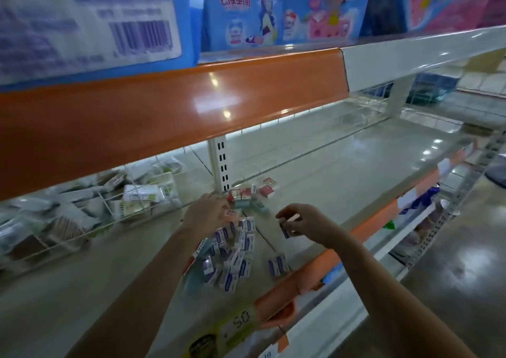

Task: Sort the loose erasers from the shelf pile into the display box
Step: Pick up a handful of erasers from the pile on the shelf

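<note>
A pile of erasers (232,251) in white-and-blue wrappers is seen on the shelf (342,171), heaped over what may be the display box, though blur hides its outline. One red-labelled eraser (232,213) is pinched by the left hand (206,215) at the pile's 12 o'clock edge. At 3 o'clock from that hand, a blue eraser (286,230) is gripped by the curled fingers of the right hand (304,223), held just above the shelf. Two more erasers (278,266) lie apart at the pile's 3 o'clock. Red-and-white packs (252,193) are clustered at 12 o'clock, by the slotted upright (222,163). A wire basket (90,210) of packets stands at 9 o'clock. An orange strip (175,103) edges the upper shelf, where blue boxes (241,15) stand.
</note>
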Tool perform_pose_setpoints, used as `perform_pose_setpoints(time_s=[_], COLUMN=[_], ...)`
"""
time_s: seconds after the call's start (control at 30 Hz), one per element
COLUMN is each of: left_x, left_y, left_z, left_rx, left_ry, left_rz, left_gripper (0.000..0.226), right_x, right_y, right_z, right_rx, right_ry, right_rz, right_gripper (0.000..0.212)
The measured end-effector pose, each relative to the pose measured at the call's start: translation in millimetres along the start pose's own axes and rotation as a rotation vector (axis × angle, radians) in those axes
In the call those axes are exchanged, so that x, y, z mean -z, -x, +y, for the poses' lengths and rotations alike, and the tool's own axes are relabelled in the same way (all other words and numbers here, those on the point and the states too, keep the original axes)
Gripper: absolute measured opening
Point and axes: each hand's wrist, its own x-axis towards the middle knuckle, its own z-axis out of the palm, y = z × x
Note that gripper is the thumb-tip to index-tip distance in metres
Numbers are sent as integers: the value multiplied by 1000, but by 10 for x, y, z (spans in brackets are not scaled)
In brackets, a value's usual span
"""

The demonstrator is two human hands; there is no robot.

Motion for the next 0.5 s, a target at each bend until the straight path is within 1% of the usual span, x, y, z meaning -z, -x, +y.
perform_pose_setpoints(time_s=[0.1,0.2,0.3,0.4,0.43,0.47,0.5], left_x=[24,57,124,223,254,285,315], left_y=[121,283,499,762,863,969,1083], left_z=[57,142,233,366,404,438,467], left_rx=[66,109,160,214,262,324,386], left_ry=[118,218,299,416,463,510,557], left_rz=[103,175,221,237,231,230,242], left_gripper=[30,28,28,13,9,10,16], right_x=[61,80,58,-10,-44,-84,-132], right_y=[23,55,68,77,86,94,105], right_z=[-58,-106,-151,-233,-274,-317,-369], right_rx=[-7,23,66,156,194,229,257], right_ry=[-252,-371,-393,-350,-319,-285,-251], right_rz=[-73,-165,-230,-305,-331,-353,-374], right_gripper=[21,22,21,25,28,30,33])
